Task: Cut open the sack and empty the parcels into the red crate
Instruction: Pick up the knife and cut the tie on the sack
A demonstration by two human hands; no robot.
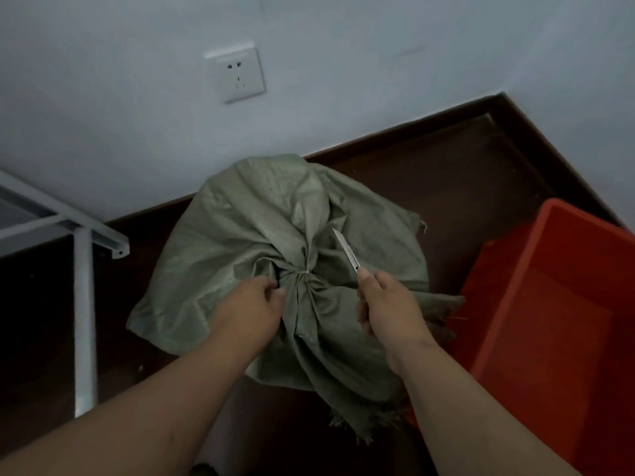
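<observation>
A full grey-green woven sack (240, 235) stands on the dark floor against the wall, its neck bunched and bound with a pale tie (302, 272). My left hand (252, 305) pinches the gathered fabric just left of the tie. My right hand (388, 307) grips a small utility knife (345, 250), blade out and pointing up and left, a little to the right of the tie and apart from it. The red crate (549, 304) sits open on the floor to the right of the sack. No parcels show.
A white metal frame with an upright leg (84, 304) stands at the left. A wall socket (238, 77) sits above the sack on the pale wall. A dark skirting board (395, 132) runs along the wall into the corner at the right.
</observation>
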